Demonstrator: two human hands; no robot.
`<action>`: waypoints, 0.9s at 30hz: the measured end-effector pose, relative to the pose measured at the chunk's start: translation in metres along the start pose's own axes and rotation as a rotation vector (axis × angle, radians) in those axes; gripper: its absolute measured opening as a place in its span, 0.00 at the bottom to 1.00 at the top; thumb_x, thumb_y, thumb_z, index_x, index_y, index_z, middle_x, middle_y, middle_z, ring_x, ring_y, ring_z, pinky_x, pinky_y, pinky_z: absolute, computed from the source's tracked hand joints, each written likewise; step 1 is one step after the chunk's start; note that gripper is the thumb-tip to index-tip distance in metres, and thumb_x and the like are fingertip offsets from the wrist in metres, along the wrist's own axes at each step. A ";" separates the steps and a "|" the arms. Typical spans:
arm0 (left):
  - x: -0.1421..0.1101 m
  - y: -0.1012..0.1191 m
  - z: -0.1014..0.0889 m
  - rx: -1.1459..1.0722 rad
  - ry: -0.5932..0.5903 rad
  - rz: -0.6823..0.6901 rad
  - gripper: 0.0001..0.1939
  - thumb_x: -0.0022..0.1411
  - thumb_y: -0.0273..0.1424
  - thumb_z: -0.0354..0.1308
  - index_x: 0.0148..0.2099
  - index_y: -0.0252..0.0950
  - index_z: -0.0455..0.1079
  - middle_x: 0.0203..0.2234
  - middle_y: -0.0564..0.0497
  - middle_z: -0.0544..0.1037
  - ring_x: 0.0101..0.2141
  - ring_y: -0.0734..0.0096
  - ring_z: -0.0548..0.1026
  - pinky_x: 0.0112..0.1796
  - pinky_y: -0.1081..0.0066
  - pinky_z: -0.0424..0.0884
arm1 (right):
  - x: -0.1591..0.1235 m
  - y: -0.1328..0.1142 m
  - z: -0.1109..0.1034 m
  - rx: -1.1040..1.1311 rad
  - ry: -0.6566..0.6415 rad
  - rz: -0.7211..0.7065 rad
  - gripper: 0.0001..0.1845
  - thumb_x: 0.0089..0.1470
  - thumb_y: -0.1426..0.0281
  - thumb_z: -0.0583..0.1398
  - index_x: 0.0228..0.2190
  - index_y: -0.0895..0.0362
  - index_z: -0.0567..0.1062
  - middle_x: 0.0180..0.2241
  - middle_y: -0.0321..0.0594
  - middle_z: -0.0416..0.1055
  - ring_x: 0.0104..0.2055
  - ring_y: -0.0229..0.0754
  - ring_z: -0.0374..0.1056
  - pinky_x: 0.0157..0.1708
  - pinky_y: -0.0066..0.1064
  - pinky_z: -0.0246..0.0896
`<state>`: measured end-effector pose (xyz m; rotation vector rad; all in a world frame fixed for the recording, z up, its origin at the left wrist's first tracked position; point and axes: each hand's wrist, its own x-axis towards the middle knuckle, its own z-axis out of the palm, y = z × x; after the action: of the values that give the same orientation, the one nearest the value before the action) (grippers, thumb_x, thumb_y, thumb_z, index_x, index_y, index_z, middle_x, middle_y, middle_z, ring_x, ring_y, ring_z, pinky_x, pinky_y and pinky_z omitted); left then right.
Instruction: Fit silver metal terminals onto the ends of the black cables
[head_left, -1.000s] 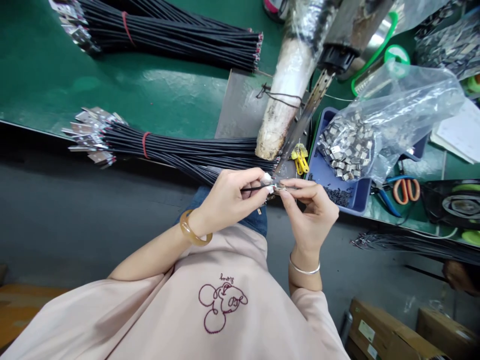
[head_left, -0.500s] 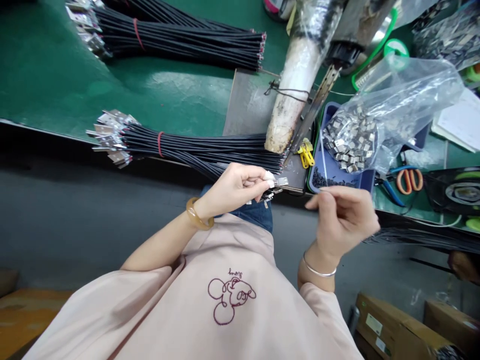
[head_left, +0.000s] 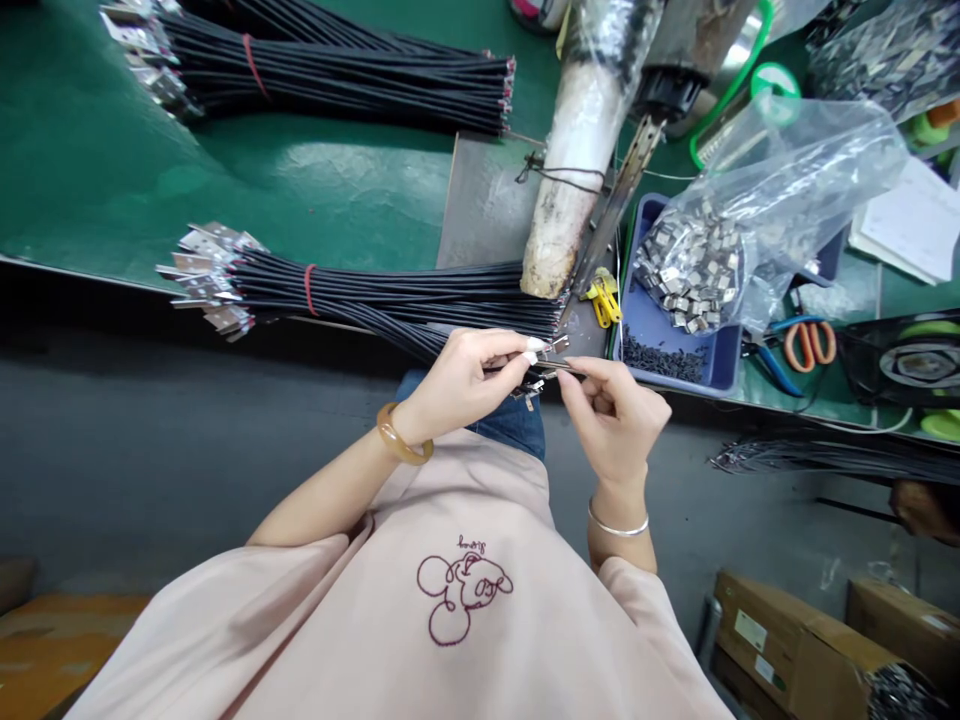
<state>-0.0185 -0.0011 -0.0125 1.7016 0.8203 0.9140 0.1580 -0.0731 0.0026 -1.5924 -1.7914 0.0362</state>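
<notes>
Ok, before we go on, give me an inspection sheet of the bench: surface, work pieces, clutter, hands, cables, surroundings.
Surface: green tabletop, grey plate near its front edge.
Work pieces: metal connectors by the left fingertips; fine detail too small to tell.
Clutter: blue tray bearing a bag of metal parts and small black bits; orange-handled tool beside it.
Hands: left hand pinching connector ends; right hand pinching a slim piece.
Cables: red-banded black bundles, one farther back, one along the front.
Surroundings: cardboard boxes at lower right.
</notes>
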 end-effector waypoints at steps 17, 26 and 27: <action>-0.001 0.005 -0.008 -0.102 -0.205 -0.066 0.09 0.61 0.31 0.65 0.35 0.30 0.82 0.18 0.52 0.76 0.17 0.83 0.60 0.18 0.77 0.53 | 0.011 0.024 -0.045 -0.089 -0.079 0.205 0.08 0.62 0.64 0.61 0.34 0.54 0.78 0.22 0.30 0.71 0.20 0.31 0.60 0.24 0.26 0.56; 0.006 0.017 -0.010 -0.082 -0.194 -0.028 0.09 0.61 0.30 0.64 0.30 0.32 0.81 0.21 0.50 0.81 0.19 0.79 0.70 0.21 0.79 0.62 | 0.046 0.096 -0.052 -0.120 -0.399 0.156 0.03 0.55 0.69 0.65 0.34 0.54 0.80 0.32 0.37 0.80 0.33 0.41 0.74 0.32 0.31 0.61; 0.006 0.017 -0.011 -0.095 -0.189 -0.043 0.09 0.61 0.30 0.64 0.30 0.32 0.81 0.20 0.50 0.80 0.19 0.80 0.68 0.20 0.80 0.61 | 0.048 0.097 -0.049 -0.126 -0.385 0.155 0.02 0.56 0.69 0.65 0.33 0.54 0.79 0.31 0.36 0.80 0.32 0.41 0.73 0.32 0.31 0.60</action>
<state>-0.0228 0.0044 0.0077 1.6526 0.6746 0.7381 0.2676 -0.0291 0.0163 -1.9130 -1.9834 0.3279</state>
